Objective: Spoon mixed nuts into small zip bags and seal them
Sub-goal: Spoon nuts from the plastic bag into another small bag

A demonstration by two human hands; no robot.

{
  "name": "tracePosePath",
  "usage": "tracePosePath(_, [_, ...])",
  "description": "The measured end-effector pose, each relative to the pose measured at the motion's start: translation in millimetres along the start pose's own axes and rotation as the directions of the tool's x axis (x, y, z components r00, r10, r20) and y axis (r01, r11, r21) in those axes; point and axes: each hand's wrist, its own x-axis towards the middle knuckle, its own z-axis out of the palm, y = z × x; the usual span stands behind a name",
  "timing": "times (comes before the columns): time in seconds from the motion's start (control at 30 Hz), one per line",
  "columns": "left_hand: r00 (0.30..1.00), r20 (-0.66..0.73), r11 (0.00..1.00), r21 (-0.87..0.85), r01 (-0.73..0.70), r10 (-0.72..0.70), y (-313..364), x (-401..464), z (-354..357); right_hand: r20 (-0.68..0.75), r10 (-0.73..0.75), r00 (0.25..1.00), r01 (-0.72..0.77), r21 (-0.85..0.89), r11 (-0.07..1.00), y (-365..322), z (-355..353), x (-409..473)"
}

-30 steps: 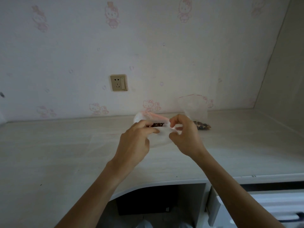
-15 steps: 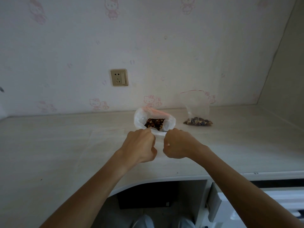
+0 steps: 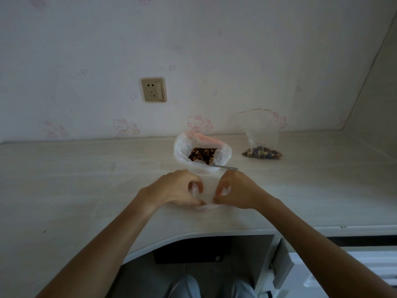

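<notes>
- The person's left hand (image 3: 178,188) and right hand (image 3: 233,190) meet over the middle of the worktop (image 3: 75,190), near its front edge, with a small clear zip bag (image 3: 207,194) stretched between them.
- Fingers of both hands are curled and pinch the bag's film, one hand at each side; thumb and fingertips show through the plastic. Whether its mouth is parted yet cannot be told.
- This bag looks empty: thin, limp, almost weightless and slick. It will likely collapse unless held at the stiffer zip rim, so the best hold is judged to be the two lips of the opening, pulled apart.
- Just behind the hands, toward the back edge, sits the white supply bag (image 3: 182,151) with its top rolled open and the mixed nuts (image 3: 202,154) dark inside. It is soft-walled and could slump or tip if bumped.
- A metal spoon (image 3: 225,167) lies with its handle sticking out over that bag's front rim toward the right hand; rigid and light, it is best taken by the handle end.
- Farther right, near the back edge, stands a filled zip bag (image 3: 261,138), nuts pooled at its bottom, the upper film upright and floppy.
</notes>
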Motion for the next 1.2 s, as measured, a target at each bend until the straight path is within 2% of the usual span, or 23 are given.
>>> tracePosePath(0.1, [0.991,-0.131,0.973,-0.223,-0.054,0.025,-18.2,-2.0,18.5,-0.043,0.051,0.998,-0.047,0.081,0.996,10.5,9.4,0.8])
tracePosePath(0.17, [0.978,-0.208,0.949,-0.305,-0.074,0.009,-25.7,-3.4,29.4,-0.068,0.065,0.996,-0.058,0.107,0.993,16.1,13.7,0.8])
tracePosePath(0.37, [0.942,-0.334,0.914,-0.393,-0.104,-0.036,-23.5,-7.5,46.8,-0.133,0.061,0.989,-0.044,0.127,0.991,22.1,20.3,-0.5])
tracePosePath(0.47, [0.919,-0.393,0.869,-0.467,-0.164,-0.037,-20.3,-10.0,49.4,-0.163,0.06,0.985,-0.038,0.134,0.99,21.2,21.9,-4.5])
tracePosePath(0.53, [0.904,-0.423,0.834,-0.52,-0.186,-0.062,-22.1,-11.2,47.2,-0.143,0.078,0.987,-0.035,0.284,0.958,22.1,17.2,-6.3])
tracePosePath(0.63, [0.883,-0.449,0.756,-0.623,-0.2,-0.136,-20.9,-13.4,45.2,-0.169,0.174,0.97,-0.033,0.62,0.784,23.7,9.0,-11.6])
tracePosePath(0.7, [0.86,-0.463,0.681,-0.702,-0.208,-0.215,-18.4,-13.1,44.4,-0.232,0.252,0.94,-0.025,0.686,0.727,28.6,8.3,-10.4])
tracePosePath(0.77, [0.831,-0.482,0.635,-0.741,-0.218,-0.277,-17.8,-9.9,43.0,-0.305,0.301,0.904,-0.028,0.659,0.752,33.0,8.8,-4.6])
tracePosePath(0.83, [0.771,-0.52,0.617,-0.757,-0.215,-0.369,-17.8,-2.9,39.7,-0.406,0.321,0.856,-0.038,0.57,0.821,38.9,8.7,5.3])
tracePosePath(0.9, [0.657,-0.554,0.618,-0.768,-0.169,-0.51,-18.8,9.1,35.9,-0.497,0.296,0.816,-0.085,0.402,0.911,44.5,7.1,17.3])
tracePosePath(0.97, [0.554,-0.537,0.58,-0.807,-0.116,-0.636,-20.9,23.9,30.3,-0.459,0.288,0.841,-0.208,0.217,0.954,47.5,4.8,30.0])
tracePosePath(1.0, [0.545,-0.5,0.538,-0.837,-0.103,-0.673,-23.0,32.1,27.2,-0.399,0.296,0.868,-0.262,0.137,0.955,48.5,4.0,36.8])
tracePosePath(1.1, [0.633,-0.387,0.471,-0.881,-0.039,-0.671,-29.8,58.1,19.9,-0.276,0.277,0.921,-0.286,0.006,0.958,50.8,3.7,54.6])
tracePosePath(1.13, [0.659,-0.367,0.478,-0.878,-0.013,-0.657,-31.4,67.3,19.1,-0.245,0.267,0.932,-0.268,0.031,0.963,53.0,2.1,59.2])
tracePosePath(1.2, [0.677,-0.376,0.54,-0.841,0.037,-0.633,-34.6,82.8,19.4,-0.167,0.275,0.947,-0.24,0.203,0.949,59.6,-4.3,69.6])
